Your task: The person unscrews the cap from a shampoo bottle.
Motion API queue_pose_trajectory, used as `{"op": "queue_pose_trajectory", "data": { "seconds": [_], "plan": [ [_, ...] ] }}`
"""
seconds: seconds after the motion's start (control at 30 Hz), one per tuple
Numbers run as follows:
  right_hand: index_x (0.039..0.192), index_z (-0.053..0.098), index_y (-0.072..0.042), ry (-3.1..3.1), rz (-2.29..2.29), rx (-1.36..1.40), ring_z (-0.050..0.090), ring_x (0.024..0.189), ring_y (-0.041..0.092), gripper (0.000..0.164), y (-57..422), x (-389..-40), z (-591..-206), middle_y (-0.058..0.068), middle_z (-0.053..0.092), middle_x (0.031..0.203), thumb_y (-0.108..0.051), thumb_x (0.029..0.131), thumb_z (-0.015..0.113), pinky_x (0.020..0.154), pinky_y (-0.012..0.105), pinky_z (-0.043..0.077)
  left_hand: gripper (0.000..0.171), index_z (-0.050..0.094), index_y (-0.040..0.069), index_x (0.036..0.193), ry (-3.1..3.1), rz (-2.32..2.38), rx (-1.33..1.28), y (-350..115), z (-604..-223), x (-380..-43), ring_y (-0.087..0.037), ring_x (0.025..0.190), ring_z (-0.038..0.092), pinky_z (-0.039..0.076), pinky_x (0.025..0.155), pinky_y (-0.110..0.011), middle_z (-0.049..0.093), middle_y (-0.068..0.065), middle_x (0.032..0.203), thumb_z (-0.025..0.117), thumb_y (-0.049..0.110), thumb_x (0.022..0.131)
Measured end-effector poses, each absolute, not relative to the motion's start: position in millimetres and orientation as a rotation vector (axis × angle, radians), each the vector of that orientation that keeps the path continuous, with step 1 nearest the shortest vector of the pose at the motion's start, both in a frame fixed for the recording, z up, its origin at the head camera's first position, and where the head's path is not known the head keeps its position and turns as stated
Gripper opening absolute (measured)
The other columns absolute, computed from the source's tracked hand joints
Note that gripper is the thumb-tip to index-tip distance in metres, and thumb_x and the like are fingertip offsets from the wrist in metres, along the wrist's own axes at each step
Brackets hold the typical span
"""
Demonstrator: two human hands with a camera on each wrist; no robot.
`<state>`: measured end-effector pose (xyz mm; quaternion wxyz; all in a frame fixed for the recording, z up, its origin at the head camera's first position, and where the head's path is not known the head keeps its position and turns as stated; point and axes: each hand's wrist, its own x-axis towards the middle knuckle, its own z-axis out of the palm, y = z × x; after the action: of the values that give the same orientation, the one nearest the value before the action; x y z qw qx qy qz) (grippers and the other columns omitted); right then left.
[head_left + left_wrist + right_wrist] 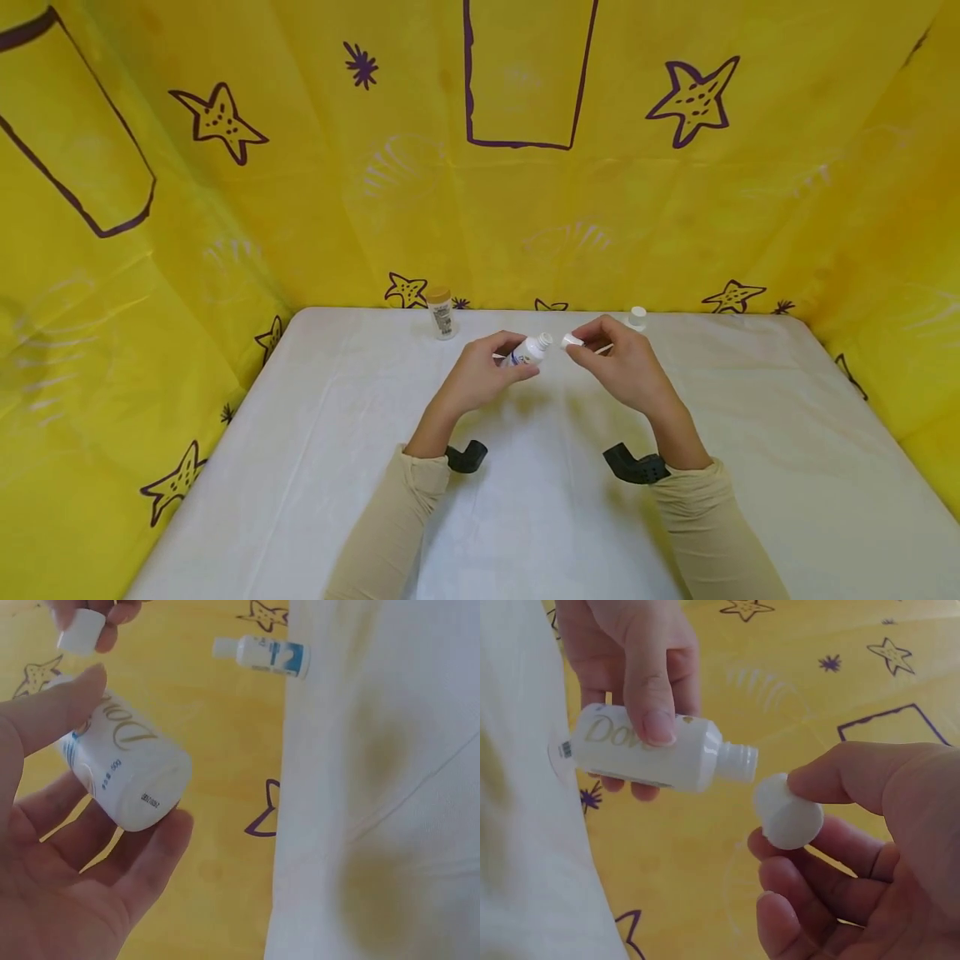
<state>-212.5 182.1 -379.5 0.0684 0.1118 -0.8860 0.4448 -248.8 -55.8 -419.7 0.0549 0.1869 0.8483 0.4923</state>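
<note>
My left hand (483, 371) grips a small white Dove bottle (649, 750), thumb across its label and fingers beneath. The bottle lies tilted in the air with its bare threaded neck (739, 761) toward my right hand (626, 367). Between thumb and fingertips, that right hand pinches a white screw cap (789, 814), held a short way off the neck. In the left wrist view the bottle's base (154, 791) faces the camera, and the cap (81, 631) shows at the upper left.
A clear bottle with a yellow cap (442, 315) stands at the table's back edge, left of my hands. Behind my right hand stands another small white-capped bottle (637, 317), seen with a blue label in the left wrist view. A yellow cloth (495, 225) hangs behind the white table (337, 467).
</note>
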Motion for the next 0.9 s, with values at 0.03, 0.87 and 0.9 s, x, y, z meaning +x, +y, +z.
{"op": "queue_pose_trajectory", "data": {
  "seconds": [0.03, 0.87, 0.9],
  "plan": [
    [0.11, 0.067, -0.008, -2.667, 1.341, 0.335, 0.068, 0.096, 0.024, 0.022, 182, -213, -380, 0.01, 0.073, 0.107, -0.024, 0.096, 0.072, 0.085, 0.037, 0.055, 0.043, 0.068, 0.022, 0.126, 2.572, 1.521, 0.555, -56, -420, -250, -0.016, 0.106, 0.065, 0.056, 0.092, -0.038, 0.072, 0.004, 0.119, 0.081, 0.036, 0.088],
    [0.133, 0.065, 0.0, -2.755, 1.293, 0.146, 0.065, 0.104, 0.034, 0.042, 169, -276, -422, 0.019, 0.066, 0.113, -0.019, 0.095, 0.068, 0.09, 0.043, 0.056, 0.049, 0.061, 0.013, 0.133, 2.75, 1.513, 0.429, -29, -412, -300, -0.026, 0.11, 0.061, 0.053, 0.099, -0.045, 0.069, -0.009, 0.123, 0.081, 0.021, 0.088],
    [0.132, 0.065, 0.0, -2.759, 1.278, 0.144, 0.065, 0.103, 0.033, 0.041, 169, -279, -426, 0.019, 0.066, 0.112, -0.019, 0.095, 0.068, 0.089, 0.044, 0.056, 0.049, 0.061, 0.013, 0.132, 2.758, 1.503, 0.42, -28, -413, -303, -0.025, 0.11, 0.062, 0.054, 0.099, -0.045, 0.069, -0.008, 0.123, 0.081, 0.021, 0.089]
  ]
}}
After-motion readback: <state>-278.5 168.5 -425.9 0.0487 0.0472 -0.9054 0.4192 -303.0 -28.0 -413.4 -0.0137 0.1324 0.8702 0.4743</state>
